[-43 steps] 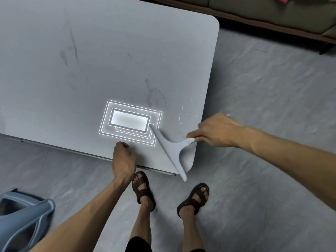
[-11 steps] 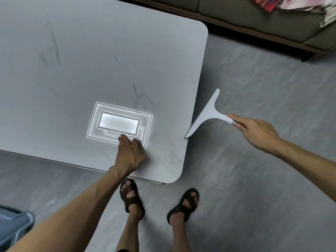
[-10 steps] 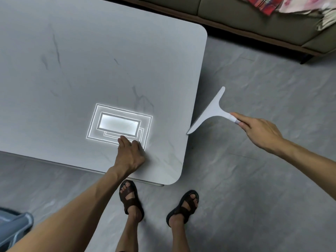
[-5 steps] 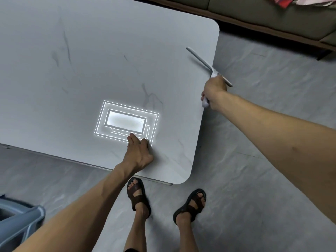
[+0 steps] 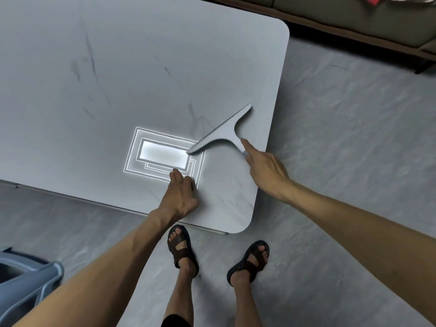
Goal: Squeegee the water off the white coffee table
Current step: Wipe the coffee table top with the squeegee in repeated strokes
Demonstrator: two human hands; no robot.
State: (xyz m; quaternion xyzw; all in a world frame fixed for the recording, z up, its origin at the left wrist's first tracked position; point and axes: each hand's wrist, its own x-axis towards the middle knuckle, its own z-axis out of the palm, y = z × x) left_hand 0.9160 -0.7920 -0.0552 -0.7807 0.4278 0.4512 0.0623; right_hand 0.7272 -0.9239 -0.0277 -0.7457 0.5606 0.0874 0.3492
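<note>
Head view: a white squeegee (image 5: pixel 223 132) lies on the white desk (image 5: pixel 141 67) near its right edge, blade running diagonally from lower left to upper right, handle pointing back toward the right hand (image 5: pixel 264 168). Its fingers (image 5: pixel 246 147) pinch the handle's end. The left hand (image 5: pixel 180 197) rests flat, fingers together, on the desk just below the blade's lower tip.

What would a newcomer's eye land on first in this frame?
Probably the bright rectangular reflection of a ceiling light glaring off the white coffee table near its front edge. Next, the pale squeegee, its blade lying diagonally on the tabletop beside that glare, held by the right hand at its handle. The left hand presses flat on the table just below the reflection.
</note>
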